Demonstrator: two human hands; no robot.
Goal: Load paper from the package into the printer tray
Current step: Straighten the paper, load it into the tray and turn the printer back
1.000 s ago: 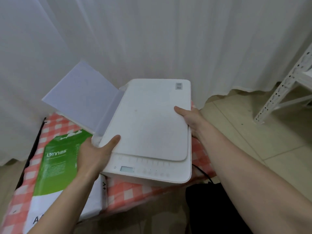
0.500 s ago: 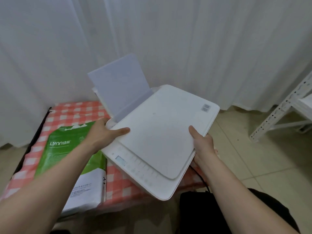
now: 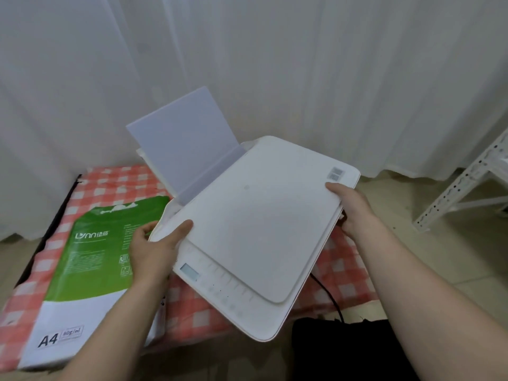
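Observation:
A white printer [image 3: 258, 224] sits askew on a red-checked table [image 3: 115, 182], its front corner past the table's near edge. A stack of white paper [image 3: 184, 138] stands upright in the rear tray [image 3: 162, 180]. My left hand [image 3: 154, 251] grips the printer's left side, thumb on top. At the printer's right edge my right hand [image 3: 351, 207] holds it with the thumb on the lid. The green and white A4 paper package [image 3: 82, 276] lies flat to the left of the printer.
White curtains [image 3: 275, 64] hang close behind the table. A white perforated metal rack [image 3: 464, 182] stands on the tiled floor at the right. A black cable [image 3: 328, 295] runs down from under the printer toward a dark object [image 3: 343, 350] below.
The printer has been turned clockwise between my hands, so the paper stack now points up and away. My left hand has slid back along the printer's left side.

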